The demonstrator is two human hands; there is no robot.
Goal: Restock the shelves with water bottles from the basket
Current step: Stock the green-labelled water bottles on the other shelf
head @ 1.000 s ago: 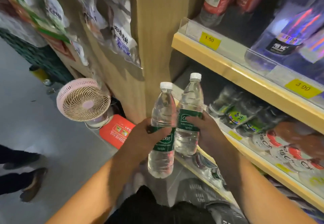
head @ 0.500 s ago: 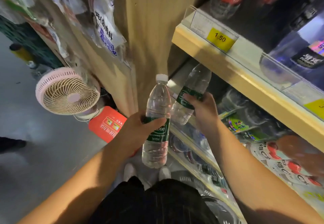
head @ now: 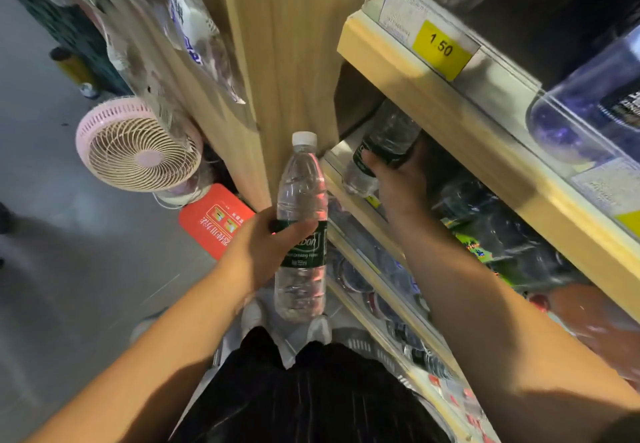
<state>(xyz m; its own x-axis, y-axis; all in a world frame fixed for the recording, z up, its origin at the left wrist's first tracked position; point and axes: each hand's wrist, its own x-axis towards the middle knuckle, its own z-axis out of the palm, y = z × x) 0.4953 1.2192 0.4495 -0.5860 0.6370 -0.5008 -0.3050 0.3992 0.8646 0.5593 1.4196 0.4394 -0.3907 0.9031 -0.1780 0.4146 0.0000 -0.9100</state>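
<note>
— While the left hand (head: 261, 250) holds one water bottle (head: 301, 234) upright, just in front of the wooden post (head: 287, 44), where is the other bottle?

— The second bottle (head: 386, 141) is in the right hand (head: 403, 186). It's tilted, with its neck up in the shadow under the upper shelf (head: 433, 96) and its base over the front rail of the lower shelf (head: 349, 207), at the corner next to the post.

— How do the fingers lie?

— On the left, the thumb lies across the green label and the other fingers wrap round the back, at the bottle's middle. The white cap points up. On the right, the fingers are curled round the dark label from below, and the thumb shows on the near side.

— What's beside it on that shelf?

— More bottles with green labels (head: 502, 234), lying close together to the right of the hand. Above, a yellow price tag (head: 441, 48) reads 1.50.

— And away from the shelves?

— A pink fan (head: 138, 144) stands on the floor (head: 52, 234) left of the post, with a red sign (head: 214, 221) flat just beside it. Clear packets (head: 187, 27) hang on the post's side. A grey slotted rim (head: 363, 347) shows by the white shoes (head: 318, 330); whether it's the basket, I can't tell.
</note>
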